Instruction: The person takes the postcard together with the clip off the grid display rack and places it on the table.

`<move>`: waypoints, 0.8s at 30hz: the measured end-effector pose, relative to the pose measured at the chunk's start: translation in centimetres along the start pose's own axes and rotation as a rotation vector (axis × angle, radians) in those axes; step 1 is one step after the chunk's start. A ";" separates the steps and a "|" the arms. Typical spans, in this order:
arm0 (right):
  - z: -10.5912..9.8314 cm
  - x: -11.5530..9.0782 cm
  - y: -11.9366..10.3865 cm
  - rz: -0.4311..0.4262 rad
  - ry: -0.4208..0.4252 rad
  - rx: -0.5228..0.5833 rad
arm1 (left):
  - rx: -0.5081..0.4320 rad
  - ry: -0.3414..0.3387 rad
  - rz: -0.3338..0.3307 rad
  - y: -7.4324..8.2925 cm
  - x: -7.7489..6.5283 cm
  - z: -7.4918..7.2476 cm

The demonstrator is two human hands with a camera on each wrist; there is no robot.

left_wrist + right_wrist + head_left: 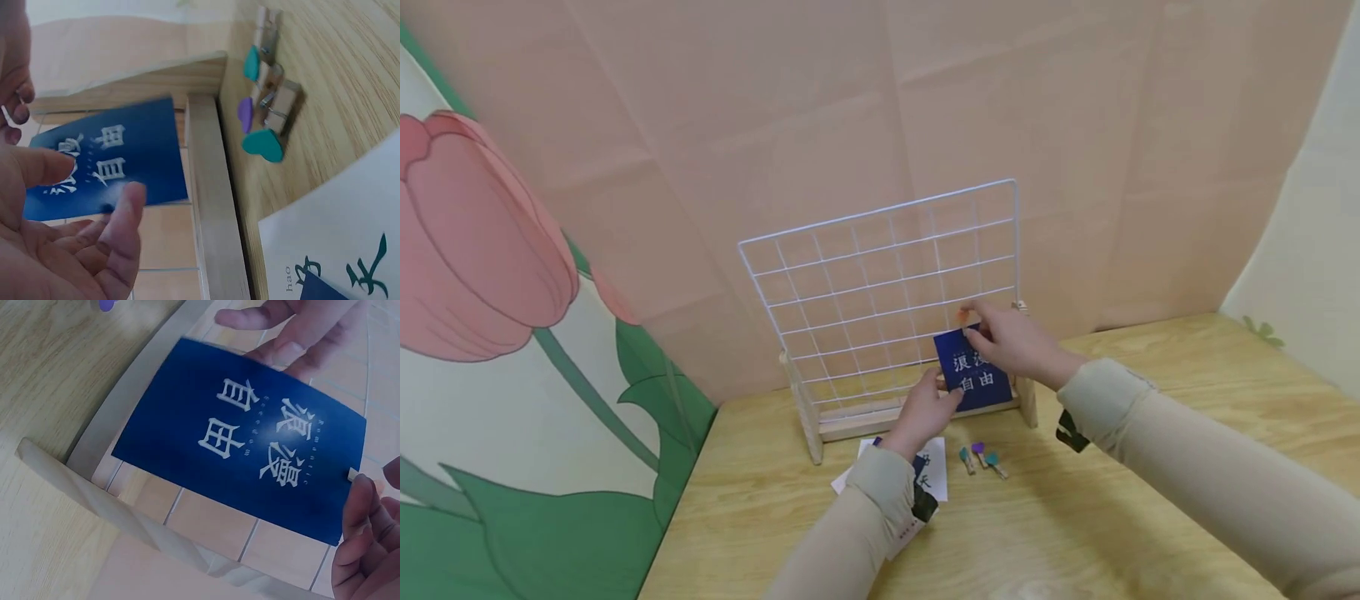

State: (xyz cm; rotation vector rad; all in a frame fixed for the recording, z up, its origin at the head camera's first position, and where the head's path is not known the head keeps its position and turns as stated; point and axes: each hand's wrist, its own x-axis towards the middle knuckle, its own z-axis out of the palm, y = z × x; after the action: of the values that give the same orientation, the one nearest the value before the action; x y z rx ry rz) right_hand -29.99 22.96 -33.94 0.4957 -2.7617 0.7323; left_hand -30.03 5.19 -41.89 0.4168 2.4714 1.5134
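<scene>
A dark blue card (992,402) with white Chinese characters stands against the lower right of a white wire grid (1017,242). My left hand (921,412) holds the card by its left edge, thumb in front and fingers behind. At the card's top edge, my right hand (1011,337) pinches a small wooden clothespin (354,475) with an orange heart. Most of that clothespin is hidden by the fingers. Its tip overlaps the card's edge in the right wrist view.
The grid sits in a wooden stand (808,425) on the wood-grain table (1075,517). Several clothespins with teal and purple hearts (264,145) lie in front of it. White and blue cards (936,479) are piled under the left forearm. A pink cloth (775,100) hangs behind.
</scene>
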 end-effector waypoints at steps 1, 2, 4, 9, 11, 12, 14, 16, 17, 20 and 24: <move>0.0 0.0 -0.1 -0.002 0.002 -0.003 | 0.017 0.015 0.026 -0.1 0.0 0.0; 0.1 0.0 -0.1 -0.007 0.006 -0.008 | 0.034 0.031 0.047 -0.2 -0.1 -0.1; 0.3 -0.1 -0.3 -0.019 0.005 -0.011 | 0.057 0.058 0.080 -0.6 -0.2 -0.2; 0.6 0.0 -0.6 -0.030 -0.010 0.000 | 0.125 0.103 0.110 -1.1 -0.5 -0.3; 0.5 0.2 -0.6 -0.017 -0.022 0.007 | 0.146 0.106 0.109 -1.0 -0.5 -0.4; 0.5 0.3 -0.6 -0.010 -0.029 0.005 | 0.153 0.106 0.110 -0.9 -0.5 -0.4; 0.4 0.5 -0.6 -0.001 -0.037 -0.009 | 0.160 0.105 0.106 -0.7 -0.5 -0.5; 0.2 0.8 -0.7 0.010 -0.050 -0.020 | 0.168 0.104 0.102 -0.6 -0.5 -0.6; 0.1 0.9 -0.8 0.012 -0.054 -0.033 | 0.167 0.103 0.099 -0.6 -0.5 -0.6; -0.1 1.2 -1.1 0.005 -0.065 -0.065 | 0.170 0.102 0.086 -0.6 -0.5 -0.7; 0.0 1.6 -1.2 -0.027 -0.051 -0.117 | 0.176 0.107 0.075 -0.8 -0.5 -0.8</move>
State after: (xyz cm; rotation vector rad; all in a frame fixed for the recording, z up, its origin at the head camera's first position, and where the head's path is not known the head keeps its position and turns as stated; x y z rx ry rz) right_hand -30.99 21.56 -32.87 0.5333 -2.8189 0.5551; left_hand -29.94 4.04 -42.23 0.4754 2.7136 1.3835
